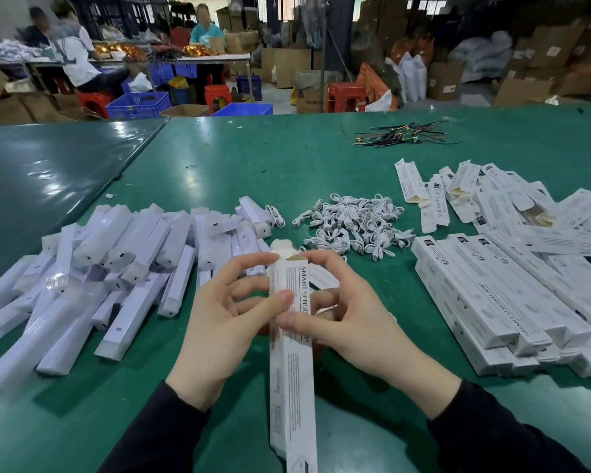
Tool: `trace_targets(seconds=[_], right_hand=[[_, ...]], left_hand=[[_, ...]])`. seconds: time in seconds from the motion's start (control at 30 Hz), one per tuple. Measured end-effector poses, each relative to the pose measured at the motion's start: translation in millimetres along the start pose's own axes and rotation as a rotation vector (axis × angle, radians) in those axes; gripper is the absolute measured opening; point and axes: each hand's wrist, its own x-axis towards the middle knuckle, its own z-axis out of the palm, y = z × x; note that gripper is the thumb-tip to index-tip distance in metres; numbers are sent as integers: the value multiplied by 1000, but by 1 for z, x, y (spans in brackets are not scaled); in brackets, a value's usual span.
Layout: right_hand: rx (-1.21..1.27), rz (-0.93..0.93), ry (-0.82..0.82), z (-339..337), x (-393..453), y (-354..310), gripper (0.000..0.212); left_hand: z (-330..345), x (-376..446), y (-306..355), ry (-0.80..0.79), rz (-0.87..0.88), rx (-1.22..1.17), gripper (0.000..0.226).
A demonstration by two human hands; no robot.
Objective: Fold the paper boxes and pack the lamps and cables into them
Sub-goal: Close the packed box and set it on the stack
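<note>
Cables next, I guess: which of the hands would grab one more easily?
Probably the right hand: the white cable pile lies up and right of the box, nearer that side.

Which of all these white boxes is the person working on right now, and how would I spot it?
Start at the green table and look to its near edge, between the pile of wrapped lamps and the stacked boxes. The box in work is the long white one held by the left hand and right hand. Unlike the rest, it points at the camera, far end open.
</note>
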Motion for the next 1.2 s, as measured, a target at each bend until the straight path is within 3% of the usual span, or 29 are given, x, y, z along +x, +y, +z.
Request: trace_targets(seconds=[0.17,0.37,0.47,0.67,0.87,1.0,1.2], right_hand=[[-96,-19,-29,-2,-2,-2,51],[27,-1,10,-3,0,-4,39],[69,-17,16,2,0,0,43],[253,17,-133,10,-5,2,66],[34,-59,45,12,-8,2,65],[-1,-50,67,13,-7,4,65],[-70,-98,86,15,-7,2,61]], left_hand=[[2,-3,-4,-7,-42,59,57],[1,-4,-3,-27,-62,5,44],[3,-5,0,-44,-46,-67,38],[3,-5,2,-98,-37,-53,38],[6,-5,-5,49,-3,61,45],[5,-4,-2,14,-71,18,56],[9,-6,0,-36,-74,-46,37]])
